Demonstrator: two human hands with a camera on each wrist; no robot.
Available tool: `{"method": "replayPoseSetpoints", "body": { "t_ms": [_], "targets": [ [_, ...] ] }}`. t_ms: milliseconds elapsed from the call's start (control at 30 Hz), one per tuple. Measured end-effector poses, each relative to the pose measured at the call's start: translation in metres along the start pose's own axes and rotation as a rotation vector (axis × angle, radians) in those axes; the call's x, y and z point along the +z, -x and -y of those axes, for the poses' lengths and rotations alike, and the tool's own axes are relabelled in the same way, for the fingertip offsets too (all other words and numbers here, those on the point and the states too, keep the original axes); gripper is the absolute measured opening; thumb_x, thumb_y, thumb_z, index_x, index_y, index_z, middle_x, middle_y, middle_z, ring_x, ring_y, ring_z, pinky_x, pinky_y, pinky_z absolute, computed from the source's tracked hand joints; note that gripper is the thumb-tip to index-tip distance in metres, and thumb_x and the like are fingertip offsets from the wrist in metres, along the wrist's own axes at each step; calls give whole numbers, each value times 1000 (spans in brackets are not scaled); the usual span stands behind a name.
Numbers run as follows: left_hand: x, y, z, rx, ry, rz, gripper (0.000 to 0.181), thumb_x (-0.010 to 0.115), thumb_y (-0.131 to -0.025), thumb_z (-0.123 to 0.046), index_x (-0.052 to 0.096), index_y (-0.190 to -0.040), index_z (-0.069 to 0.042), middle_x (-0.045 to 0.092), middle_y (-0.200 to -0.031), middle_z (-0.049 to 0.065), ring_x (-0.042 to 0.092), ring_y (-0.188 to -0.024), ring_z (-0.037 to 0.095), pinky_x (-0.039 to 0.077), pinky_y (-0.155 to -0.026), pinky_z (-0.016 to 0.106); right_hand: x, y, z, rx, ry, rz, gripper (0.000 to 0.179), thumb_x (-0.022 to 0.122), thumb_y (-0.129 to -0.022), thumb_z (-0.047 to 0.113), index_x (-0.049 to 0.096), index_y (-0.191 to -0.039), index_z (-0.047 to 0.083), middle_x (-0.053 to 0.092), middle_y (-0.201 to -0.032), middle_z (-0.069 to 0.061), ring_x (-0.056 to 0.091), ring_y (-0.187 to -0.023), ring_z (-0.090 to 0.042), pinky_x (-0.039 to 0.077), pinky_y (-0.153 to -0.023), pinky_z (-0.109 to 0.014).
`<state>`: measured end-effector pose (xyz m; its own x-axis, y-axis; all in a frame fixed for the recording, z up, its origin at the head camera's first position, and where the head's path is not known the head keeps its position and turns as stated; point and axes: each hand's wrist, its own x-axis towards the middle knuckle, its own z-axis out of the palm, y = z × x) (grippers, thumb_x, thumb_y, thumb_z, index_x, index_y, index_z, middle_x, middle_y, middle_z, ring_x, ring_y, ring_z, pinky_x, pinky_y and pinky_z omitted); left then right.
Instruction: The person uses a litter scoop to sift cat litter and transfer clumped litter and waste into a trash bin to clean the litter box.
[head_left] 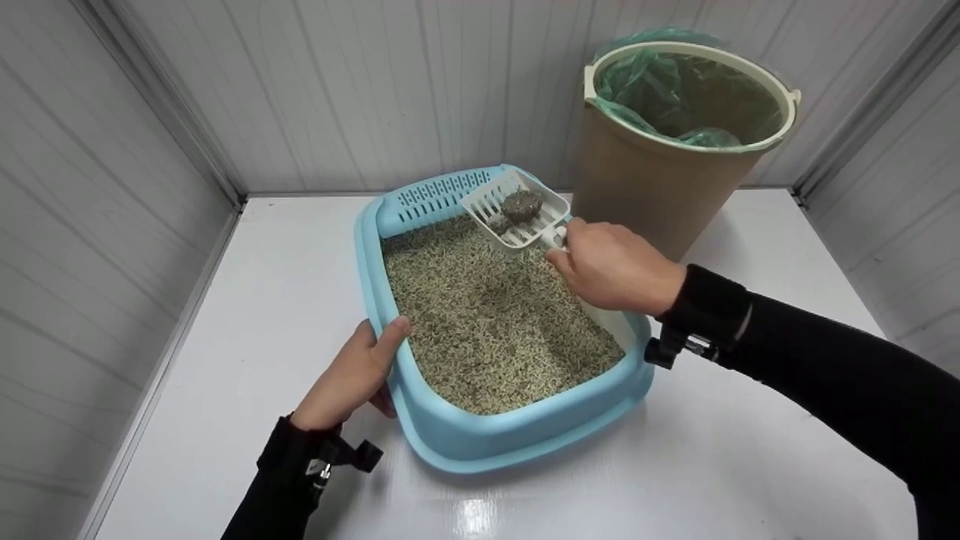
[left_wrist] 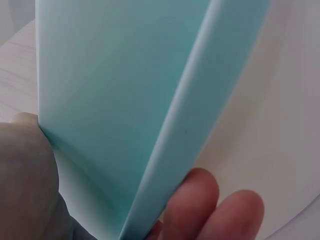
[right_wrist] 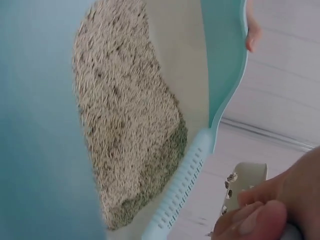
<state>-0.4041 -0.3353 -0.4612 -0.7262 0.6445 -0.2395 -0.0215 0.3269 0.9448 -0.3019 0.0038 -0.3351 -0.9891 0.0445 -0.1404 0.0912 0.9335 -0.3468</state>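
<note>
A light-blue litter box (head_left: 450,427) holds pellet litter (head_left: 487,322). My left hand (head_left: 356,375) grips its left rim, thumb over the top edge; the left wrist view shows fingertips (left_wrist: 192,200) against the underside of the blue wall (left_wrist: 120,100). My right hand (head_left: 619,266) grips the handle of a white slotted litter scoop (head_left: 555,206), raised over the back right of the box. A dark clump (head_left: 521,205) of litter with smaller bits lies in the scoop. In the right wrist view, curled fingers (right_wrist: 260,220) partly hide the scoop (right_wrist: 252,175).
Behind the box at the right stands a tall beige bin (head_left: 645,180) lined with a green plastic bag (head_left: 637,82). Grey panel walls (head_left: 337,90) enclose the white table (head_left: 277,277) at the back and sides. The box has a perforated back ledge (head_left: 442,196).
</note>
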Motion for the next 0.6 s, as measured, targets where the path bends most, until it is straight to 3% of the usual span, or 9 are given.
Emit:
{"method": "replayPoseSetpoints", "body": {
  "t_ms": [400, 600],
  "targets": [
    [-3, 1, 0, 6, 1, -19, 61, 50, -116, -60, 48, -129, 0, 73, -93, 23, 75, -56, 37, 62, -51, 65, -1, -1, -1, -34, 6, -11, 39, 53, -118, 34, 59, -122, -4, 60, -89, -8, 62, -76, -24, 56, -67, -41],
    [-1, 0, 0, -3, 21, -14, 65, 50, -115, -64, 47, -129, -1, 72, -93, 24, 75, -58, 37, 63, -46, 55, -3, 0, 0, -46, 15, -26, 39, 55, -118, 34, 59, -122, -5, 58, -88, -8, 61, -76, -25, 54, -68, -42]
  ]
}}
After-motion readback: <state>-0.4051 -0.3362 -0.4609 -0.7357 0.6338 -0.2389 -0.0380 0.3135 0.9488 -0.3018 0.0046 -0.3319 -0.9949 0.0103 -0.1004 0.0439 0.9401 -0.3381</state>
